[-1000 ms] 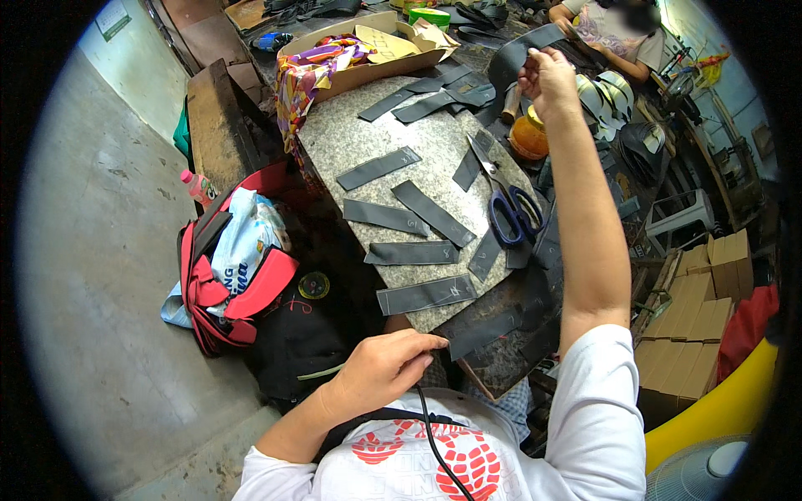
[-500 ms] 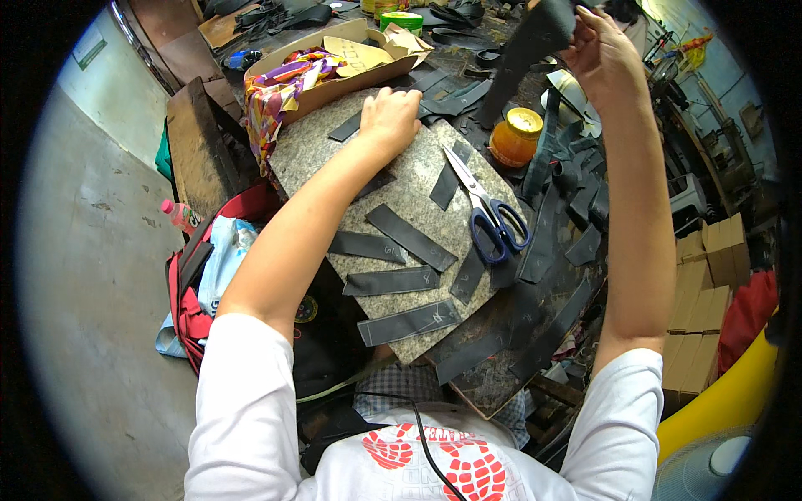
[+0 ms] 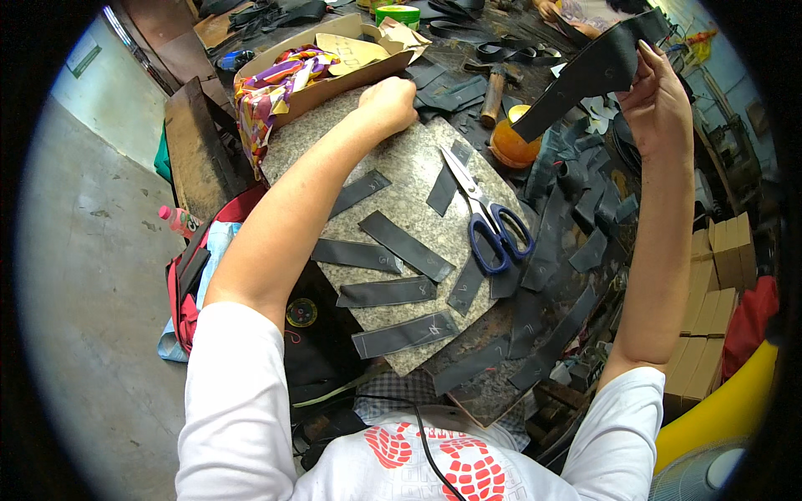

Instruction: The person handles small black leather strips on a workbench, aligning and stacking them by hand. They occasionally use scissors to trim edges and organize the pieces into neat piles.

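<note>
My right hand (image 3: 657, 104), raised at the far right, pinches a long black leather-like piece (image 3: 589, 71) that slants down to the left, its lower tip in front of an orange jar (image 3: 511, 149). At the slab's far edge my left hand (image 3: 389, 103) is closed, knuckles up, beside a pile of dark strips (image 3: 451, 93); its fingertips are hidden, so what it holds cannot be seen. Several black strips (image 3: 407, 244) with pale marks lie across the speckled stone slab (image 3: 409, 175). Blue-handled scissors (image 3: 489, 213) rest partly open on the slab's right side.
A cardboard box (image 3: 334, 88) with patterned cloth (image 3: 280, 79) stands at the back left. Behind the jar lies a hammer (image 3: 494, 96). Dark scraps (image 3: 589, 188) cover the right of the table. Another person's hand (image 3: 550, 12) shows at the far edge.
My right hand has moved right and slightly down, and the black piece now hangs more sideways, uncovering the hammer. My left hand has shifted slightly. Another person's hand has come into view.
</note>
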Demonstrator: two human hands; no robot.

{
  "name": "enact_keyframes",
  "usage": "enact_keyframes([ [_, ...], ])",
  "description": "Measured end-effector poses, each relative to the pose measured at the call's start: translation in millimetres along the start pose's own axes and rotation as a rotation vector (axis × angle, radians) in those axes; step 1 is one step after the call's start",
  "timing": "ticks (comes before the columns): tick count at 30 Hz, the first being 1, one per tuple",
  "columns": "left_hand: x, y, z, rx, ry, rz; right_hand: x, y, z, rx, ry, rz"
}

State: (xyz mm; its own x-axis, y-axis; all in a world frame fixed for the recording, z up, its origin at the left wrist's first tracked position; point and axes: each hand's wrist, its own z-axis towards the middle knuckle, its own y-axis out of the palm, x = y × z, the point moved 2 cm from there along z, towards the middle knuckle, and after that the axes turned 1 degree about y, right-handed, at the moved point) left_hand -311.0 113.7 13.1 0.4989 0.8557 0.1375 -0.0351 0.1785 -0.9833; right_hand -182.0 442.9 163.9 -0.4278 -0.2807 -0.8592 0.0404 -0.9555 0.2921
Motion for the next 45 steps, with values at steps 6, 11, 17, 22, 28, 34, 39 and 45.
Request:
enact_keyframes([
  [6,-7,-47,46,0.188,-0.164,-0.525,-11,1,-21,0.041,-0.027,-0.017],
  [11,8,-58,58,0.222,-0.040,-0.248,-16,10,-41,0.202,-0.051,-0.016],
  [17,20,5,22,0.036,0.062,-0.070,-16,10,-60,0.254,-0.014,-0.008],
  [22,19,-64,48,0.355,0.012,-0.152,-19,-3,-65,0.072,-0.052,0.003],
  [28,29,-138,50,0.110,-0.011,-0.100,-14,-7,-66,-0.033,-0.024,0.093],
  [34,27,-124,72,0.439,-0.003,-0.514,-7,2,-59,-0.105,-0.061,0.075],
  [39,14,-57,40,0.356,0.159,-0.235,-4,20,-48,-0.061,-0.017,0.033],
  [45,-9,-8,-46,-0.091,0.267,-0.205,21,91,-19,0.142,0.000,0.034],
])
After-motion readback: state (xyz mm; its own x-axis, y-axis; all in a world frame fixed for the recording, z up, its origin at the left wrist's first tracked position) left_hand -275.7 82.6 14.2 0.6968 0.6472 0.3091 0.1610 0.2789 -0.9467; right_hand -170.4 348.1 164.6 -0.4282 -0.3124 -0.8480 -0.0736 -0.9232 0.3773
